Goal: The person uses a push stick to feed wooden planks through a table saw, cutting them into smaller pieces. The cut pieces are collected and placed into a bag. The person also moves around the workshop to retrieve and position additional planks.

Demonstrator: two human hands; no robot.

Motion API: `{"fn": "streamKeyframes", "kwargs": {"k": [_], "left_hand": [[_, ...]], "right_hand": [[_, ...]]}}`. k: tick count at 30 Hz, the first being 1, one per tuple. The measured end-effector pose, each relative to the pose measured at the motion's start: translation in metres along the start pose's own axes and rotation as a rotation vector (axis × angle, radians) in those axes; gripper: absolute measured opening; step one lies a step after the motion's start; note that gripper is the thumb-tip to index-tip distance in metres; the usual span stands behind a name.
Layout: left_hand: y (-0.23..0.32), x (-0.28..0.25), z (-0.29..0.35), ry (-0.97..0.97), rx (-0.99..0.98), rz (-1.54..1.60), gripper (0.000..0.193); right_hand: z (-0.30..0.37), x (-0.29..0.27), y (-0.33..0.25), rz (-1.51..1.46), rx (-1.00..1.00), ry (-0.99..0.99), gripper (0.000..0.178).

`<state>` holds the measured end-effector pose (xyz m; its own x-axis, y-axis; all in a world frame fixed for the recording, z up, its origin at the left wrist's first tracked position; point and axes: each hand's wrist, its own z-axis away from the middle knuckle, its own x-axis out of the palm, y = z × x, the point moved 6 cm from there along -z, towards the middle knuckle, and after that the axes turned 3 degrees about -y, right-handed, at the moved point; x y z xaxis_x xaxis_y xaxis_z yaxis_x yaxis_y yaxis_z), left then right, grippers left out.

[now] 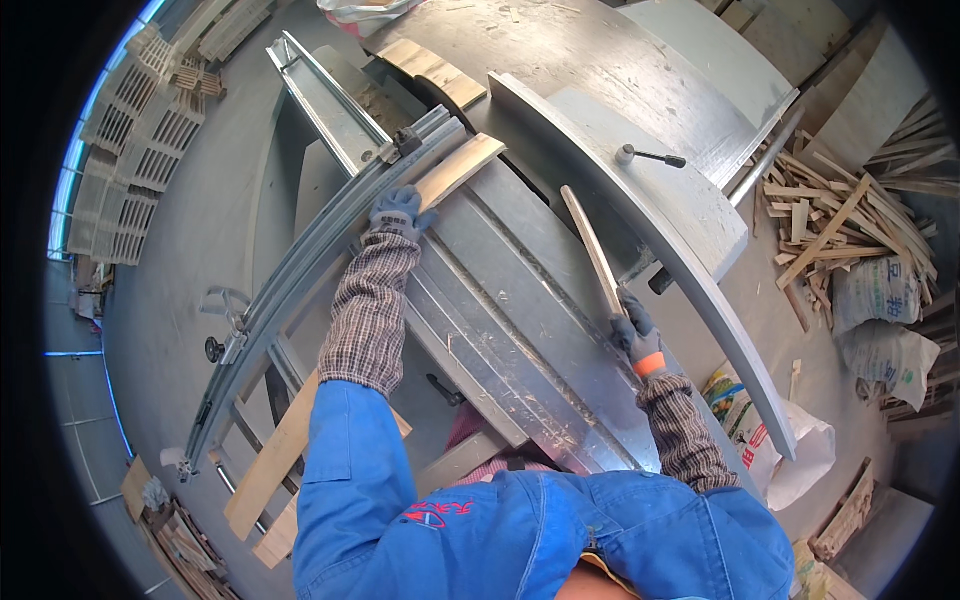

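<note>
"Gloves (637, 330)?"
"Blue-grey, the right cuff (649, 364) orange."
"Sleeves (366, 310)?"
"Brown check."
"Jacket (350, 450)?"
"Bright blue with a red emblem (430, 515)."
"And the wood (592, 245)?"
"Pale tan; the table (520, 250) is silver-grey."

The board (466, 168) looks smooth wood, the tabletop (525, 245) shiny metal.

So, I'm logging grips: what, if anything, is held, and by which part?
Right hand: a narrow wooden strip, by its near end. Left hand: touching a board at its near end; actual grip unclear.

free: metal table (510, 255) between board (462, 170) and stick (590, 245) | blocked: grey fence (703, 275) right, rail (298, 270) left
</note>
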<state>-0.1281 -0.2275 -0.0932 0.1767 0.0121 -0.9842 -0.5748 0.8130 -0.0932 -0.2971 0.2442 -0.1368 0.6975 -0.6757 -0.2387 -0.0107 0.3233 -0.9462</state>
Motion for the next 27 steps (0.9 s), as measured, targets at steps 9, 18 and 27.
{"fn": "streamKeyframes", "kwargs": {"k": [9, 18, 27], "left_hand": [[0.088, -0.016, -0.029, 0.043, 0.051, 0.095, 0.051], [0.078, -0.008, -0.050, -0.073, -0.086, 0.239, 0.054], [0.063, -0.003, -0.060, 0.076, -0.035, 0.195, 0.046]], "right_hand": [[-0.024, 0.009, 0.013, 0.057, -0.028, -0.014, 0.052], [-0.069, 0.040, -0.056, -0.133, 0.152, -0.036, 0.054], [-0.097, 0.058, -0.063, -0.049, 0.111, -0.033, 0.056]]}}
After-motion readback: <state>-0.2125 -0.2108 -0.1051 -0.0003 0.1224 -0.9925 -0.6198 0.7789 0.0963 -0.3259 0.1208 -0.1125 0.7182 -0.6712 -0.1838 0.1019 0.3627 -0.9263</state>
